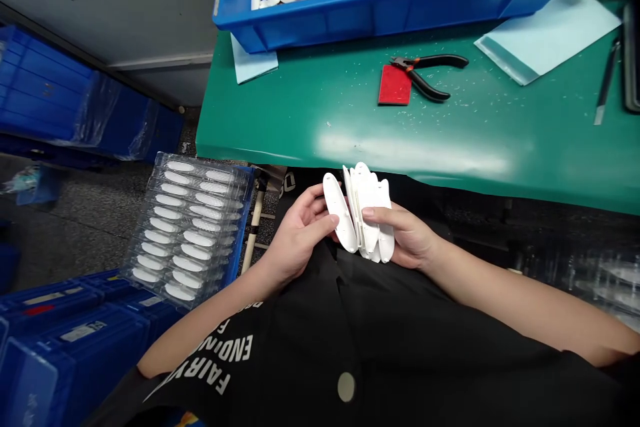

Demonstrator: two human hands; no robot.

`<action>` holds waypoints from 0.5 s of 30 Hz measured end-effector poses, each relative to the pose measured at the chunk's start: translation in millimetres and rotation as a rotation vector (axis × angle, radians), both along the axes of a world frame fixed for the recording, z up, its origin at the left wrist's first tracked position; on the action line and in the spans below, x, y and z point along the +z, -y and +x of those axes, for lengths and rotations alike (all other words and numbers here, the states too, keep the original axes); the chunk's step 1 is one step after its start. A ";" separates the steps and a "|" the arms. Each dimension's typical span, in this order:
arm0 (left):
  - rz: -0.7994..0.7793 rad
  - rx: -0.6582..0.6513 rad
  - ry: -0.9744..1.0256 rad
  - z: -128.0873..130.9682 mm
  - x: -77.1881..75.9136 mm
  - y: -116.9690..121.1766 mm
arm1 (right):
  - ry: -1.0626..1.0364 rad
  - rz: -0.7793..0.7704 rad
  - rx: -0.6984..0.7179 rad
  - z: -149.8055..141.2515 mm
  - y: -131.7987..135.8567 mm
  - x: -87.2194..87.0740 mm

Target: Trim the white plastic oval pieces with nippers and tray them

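Observation:
My left hand (305,230) pinches one white oval plastic shell (340,213) between thumb and fingers, its hollow inner side facing up. Beside it, my right hand (407,233) grips a fanned stack of similar white plastic shells (370,213), thumb across the front. The single shell leans against the stack's left side or very close to it; I cannot tell if they touch. Both hands are above my lap, just before the table's front edge. Some of the right fingers are hidden behind the stack.
On the green table (300,113) lie black-handled cutting pliers (425,73), a red square pad (395,85), light-blue sheets (550,33) and a thin knife-like tool (607,83). A blue bin (380,17) holds more white shells. Clear trays (185,227) of white ovals stand at left.

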State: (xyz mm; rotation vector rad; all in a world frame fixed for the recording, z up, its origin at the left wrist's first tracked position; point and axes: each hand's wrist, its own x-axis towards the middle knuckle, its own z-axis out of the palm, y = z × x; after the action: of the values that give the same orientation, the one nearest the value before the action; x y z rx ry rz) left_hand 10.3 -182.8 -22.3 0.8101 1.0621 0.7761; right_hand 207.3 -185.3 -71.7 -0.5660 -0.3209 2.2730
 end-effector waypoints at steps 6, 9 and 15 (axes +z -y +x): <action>-0.008 0.000 -0.011 3.1 1.2 -3.7 | -0.039 -0.012 -0.006 3.0 -3.2 -3.7; -0.001 -0.009 -0.023 4.3 1.1 -5.5 | -0.064 -0.017 -0.009 3.8 -4.7 -3.9; 0.027 0.000 -0.100 8.1 -1.6 -6.9 | -0.045 -0.010 0.001 5.3 -4.1 -3.6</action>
State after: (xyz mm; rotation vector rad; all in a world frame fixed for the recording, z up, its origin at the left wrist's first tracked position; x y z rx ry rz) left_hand 18.4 -175.9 -23.9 0.8787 1.1426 0.7579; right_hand 212.7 -181.2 -75.3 -0.5194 -0.2873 2.2857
